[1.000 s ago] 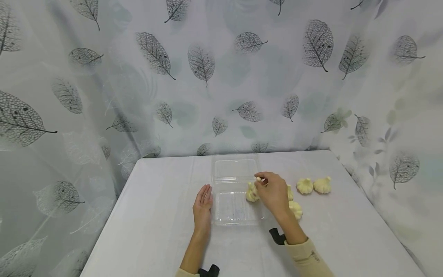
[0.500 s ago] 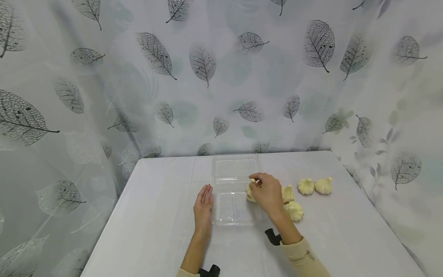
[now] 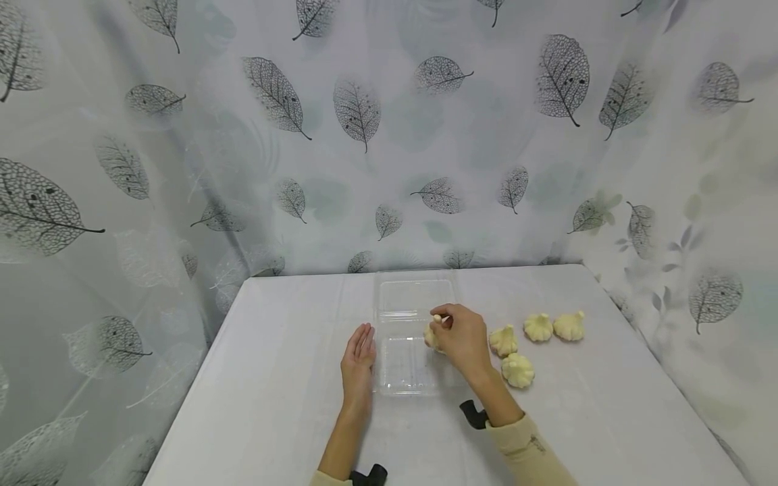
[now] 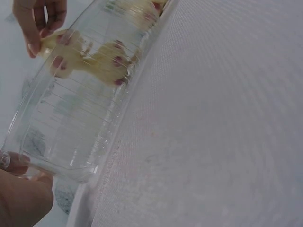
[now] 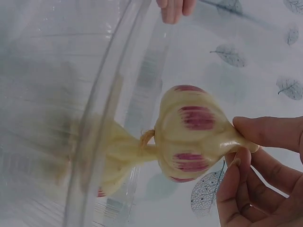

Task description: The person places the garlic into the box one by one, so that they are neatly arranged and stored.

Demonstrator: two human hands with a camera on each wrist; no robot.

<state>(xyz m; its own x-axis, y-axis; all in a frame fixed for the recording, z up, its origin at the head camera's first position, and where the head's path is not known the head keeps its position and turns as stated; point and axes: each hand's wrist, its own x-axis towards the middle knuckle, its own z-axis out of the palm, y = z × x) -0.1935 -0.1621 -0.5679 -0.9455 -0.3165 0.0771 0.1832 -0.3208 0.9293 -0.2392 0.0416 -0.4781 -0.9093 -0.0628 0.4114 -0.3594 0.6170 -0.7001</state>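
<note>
My right hand (image 3: 464,343) pinches a pale yellow garlic bulb (image 5: 187,130) by its neck between thumb and fingers. Purple patches mark the bulb's side in the right wrist view. It hangs over the right part of a clear plastic clamshell box (image 3: 401,378), whose lid (image 3: 413,293) lies folded back. Behind it, partly seen through the box wall, a second garlic bulb (image 5: 113,158) shows its neck; the head view hides that one behind the hand. My left hand (image 3: 357,364), fingers straight, rests along the box's left side.
Several more garlic bulbs lie to the right of the box, two nearer ones (image 3: 503,341) close to my right forearm and a farther pair (image 3: 538,327). A white cloth covers the table (image 3: 292,378). A leaf-print curtain (image 3: 389,135) hangs behind it.
My right hand has moved left over the box, carrying the garlic bulb by its neck. The left hand keeps its place at the box's side.
</note>
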